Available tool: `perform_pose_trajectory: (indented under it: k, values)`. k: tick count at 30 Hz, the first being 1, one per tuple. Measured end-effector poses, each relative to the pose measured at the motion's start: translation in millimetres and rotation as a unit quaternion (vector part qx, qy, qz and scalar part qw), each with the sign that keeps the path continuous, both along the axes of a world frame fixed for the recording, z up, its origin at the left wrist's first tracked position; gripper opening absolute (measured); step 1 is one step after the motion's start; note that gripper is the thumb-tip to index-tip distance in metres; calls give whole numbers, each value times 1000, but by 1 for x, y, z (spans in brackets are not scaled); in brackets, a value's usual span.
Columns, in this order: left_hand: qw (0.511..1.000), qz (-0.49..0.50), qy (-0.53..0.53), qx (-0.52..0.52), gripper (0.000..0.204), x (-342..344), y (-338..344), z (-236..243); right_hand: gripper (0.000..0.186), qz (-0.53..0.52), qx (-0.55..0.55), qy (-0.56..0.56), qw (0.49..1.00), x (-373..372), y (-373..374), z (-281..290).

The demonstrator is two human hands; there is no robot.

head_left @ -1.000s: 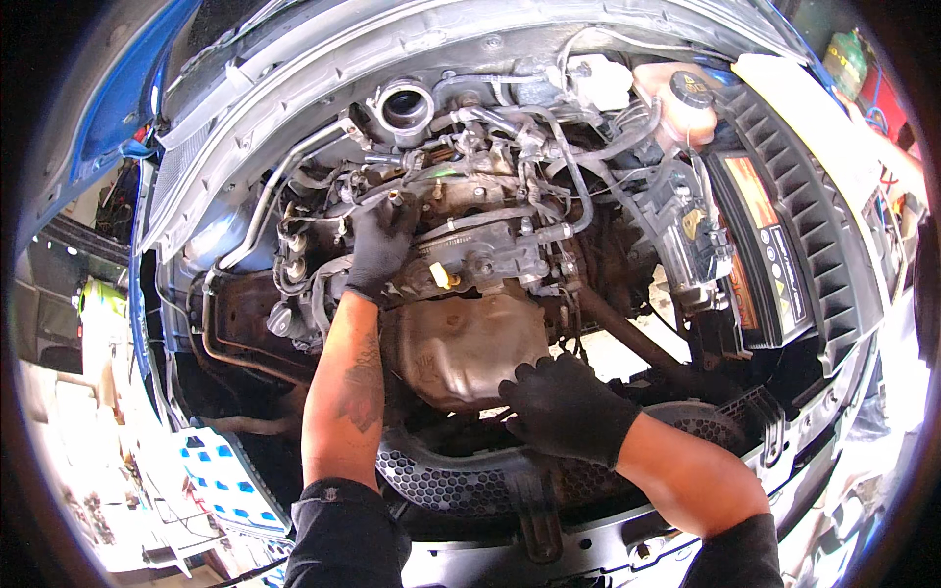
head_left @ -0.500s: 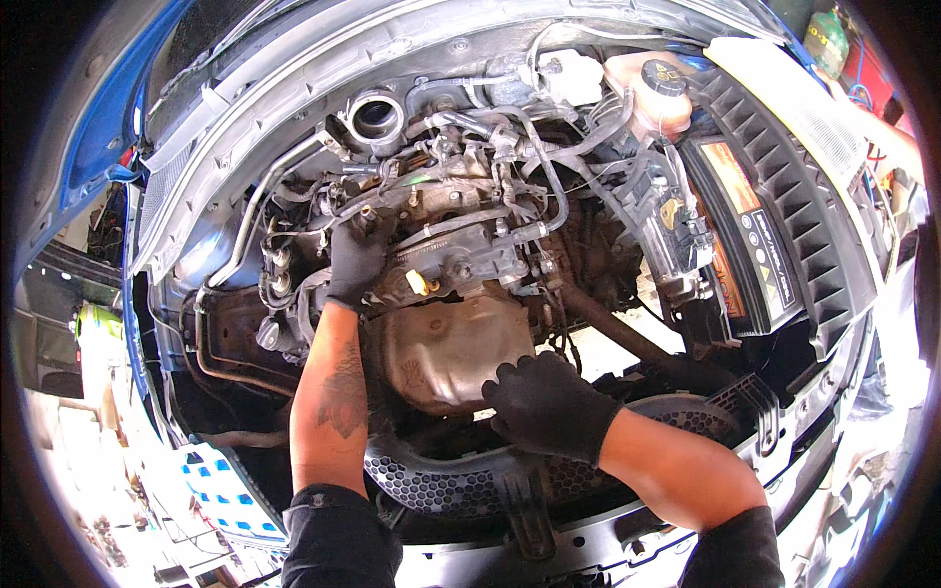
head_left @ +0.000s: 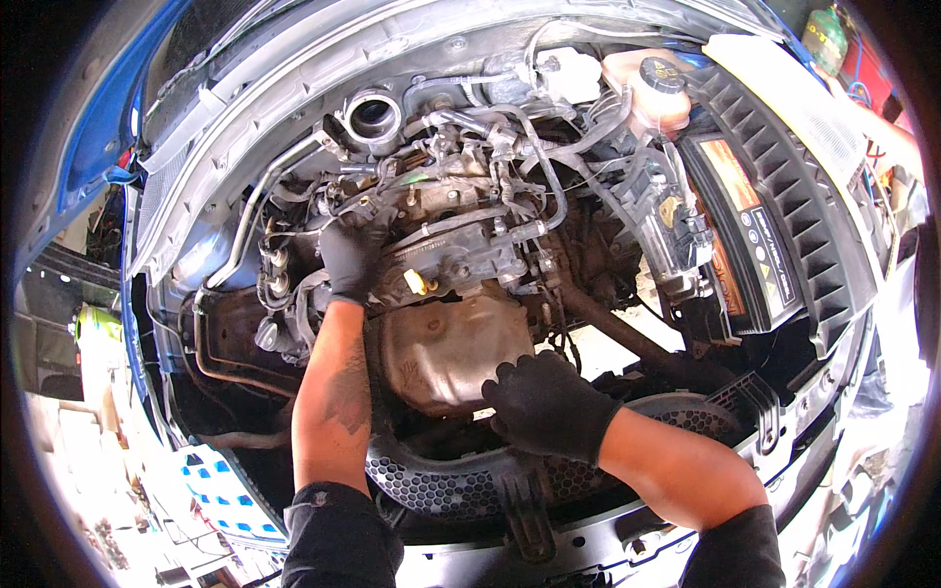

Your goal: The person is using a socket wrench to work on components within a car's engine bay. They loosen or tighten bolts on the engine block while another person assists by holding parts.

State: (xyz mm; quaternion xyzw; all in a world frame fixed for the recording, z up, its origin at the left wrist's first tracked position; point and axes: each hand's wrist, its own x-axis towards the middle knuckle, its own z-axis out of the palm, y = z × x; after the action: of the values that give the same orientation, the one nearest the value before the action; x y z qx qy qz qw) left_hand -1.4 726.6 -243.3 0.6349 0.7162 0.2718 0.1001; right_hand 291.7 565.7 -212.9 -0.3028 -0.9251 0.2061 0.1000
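My left hand [head_left: 353,253], in a black glove, reaches over the left part of the engine [head_left: 456,201]. Its fingers curl at the engine's upper edge among hoses and wiring; what they hold is hidden. To its right a yellow dipstick handle [head_left: 419,282] stands out of the engine. My right hand [head_left: 551,404], gloved in black too, is closed in a fist beside the lower right corner of the brownish metal heat shield [head_left: 446,358]. Nothing shows sticking out of that fist, and its inner side is turned away from view.
A black fan shroud [head_left: 441,485] with honeycomb mesh runs along the front. At right stand the battery [head_left: 745,235] and the coolant tank [head_left: 659,96]. An open round metal pipe [head_left: 374,116] faces up at the back. A green gas bottle [head_left: 825,41] is at the far right.
My left hand has turned and shifted slightly at the same spot, and the small brass-coloured piece at its fingertips shows less. My right hand has stayed where it was.
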Motion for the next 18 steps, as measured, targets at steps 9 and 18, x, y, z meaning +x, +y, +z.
perform_pose_trajectory:
  k: [9,18]
  values:
    - [954,-150,-254,55,22,-30,6,-26,26,7,-4,-3,1000,-3,0,0]
    - [986,-100,-123,48,25,-13,5,-8,27,1,15,4,1000,-2,-2,-1]
